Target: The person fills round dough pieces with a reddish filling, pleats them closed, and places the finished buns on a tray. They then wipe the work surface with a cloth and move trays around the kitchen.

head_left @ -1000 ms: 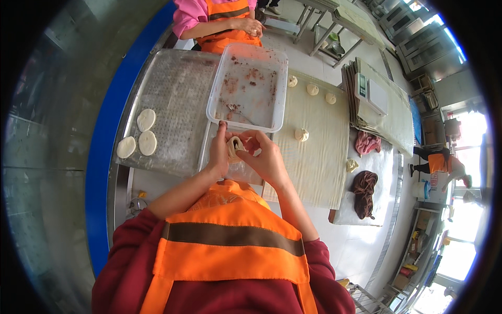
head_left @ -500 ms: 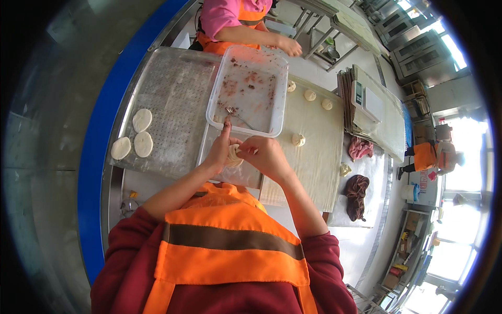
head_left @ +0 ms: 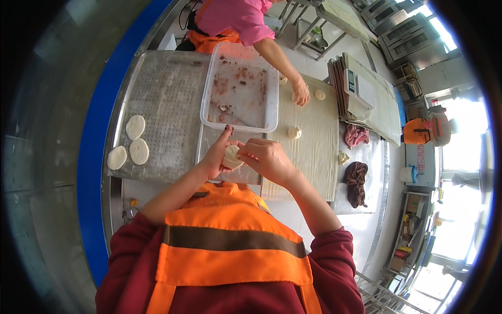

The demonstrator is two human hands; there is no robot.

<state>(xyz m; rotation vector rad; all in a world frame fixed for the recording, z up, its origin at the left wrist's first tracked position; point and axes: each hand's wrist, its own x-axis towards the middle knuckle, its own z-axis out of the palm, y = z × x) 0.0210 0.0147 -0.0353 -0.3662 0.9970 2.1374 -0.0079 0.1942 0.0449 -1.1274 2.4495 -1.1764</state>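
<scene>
Pale mat newly beneath co-worker's hand, pleated bun between left grip and pinching right grip

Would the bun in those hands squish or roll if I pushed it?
The bun would probably squish, since its pleats look like soft dough. It likely wouldn't roll away, because the left hand cups it and the right hand touches it.

Bright daylight poured through tall windows on the right, washing out their panes. Near them stood loaded shelving and, higher up, steel cabinets with dark doors, beside a pale wall. A metal-legged table stood on the light floor beyond. Leftward, a blue band edged a dim, greyish surface.
</scene>
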